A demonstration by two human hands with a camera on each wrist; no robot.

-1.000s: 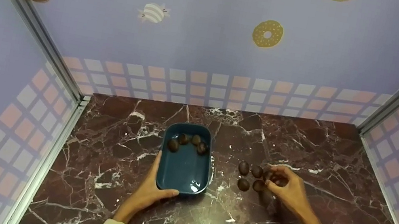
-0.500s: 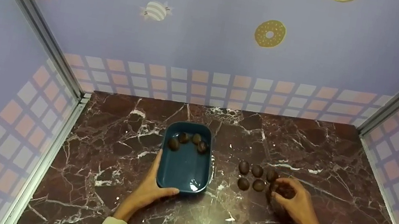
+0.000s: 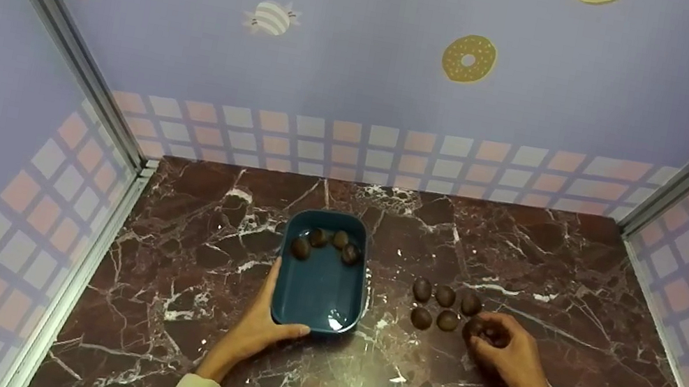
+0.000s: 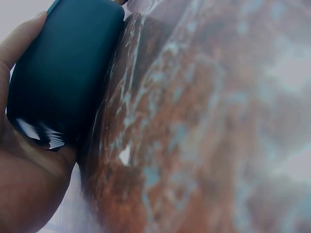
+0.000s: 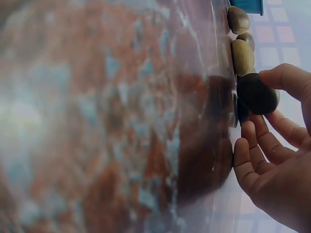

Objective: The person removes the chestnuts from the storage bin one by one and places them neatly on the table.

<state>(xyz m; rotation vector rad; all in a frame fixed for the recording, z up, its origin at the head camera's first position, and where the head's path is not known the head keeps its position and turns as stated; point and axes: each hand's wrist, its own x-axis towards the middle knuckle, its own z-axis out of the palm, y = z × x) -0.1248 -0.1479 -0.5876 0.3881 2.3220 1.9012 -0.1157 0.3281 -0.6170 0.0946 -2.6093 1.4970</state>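
The dark stone (image 5: 257, 94) is at the right-hand end of the nearer row on the table (image 3: 368, 382), just beside the stones there. It is egg-shaped; in the right wrist view its long axis slants from upper left to lower right. Seen from the head, fingers cover part of it, so which way it points cannot be told there, nor whether it touches the tabletop. The right hand (image 3: 513, 356) pinches it between thumb and fingertips, the other fingers loosely bent alongside.

To its left lie two loose stones (image 3: 447, 321) of the same row; behind is a second row of three (image 3: 445, 296), the leftmost with its long axis running roughly away from the person.

Farther left is a blue dish (image 3: 318, 295), its long axis also running away from the person. Four stones (image 3: 339, 241) lie inside it, grouped at the far end. The left hand (image 3: 257, 328) is spread round its near left corner, fingers along the side, thumb along the near end. Beyond the table rises a lilac wall (image 3: 351, 74) with pink and white squares.
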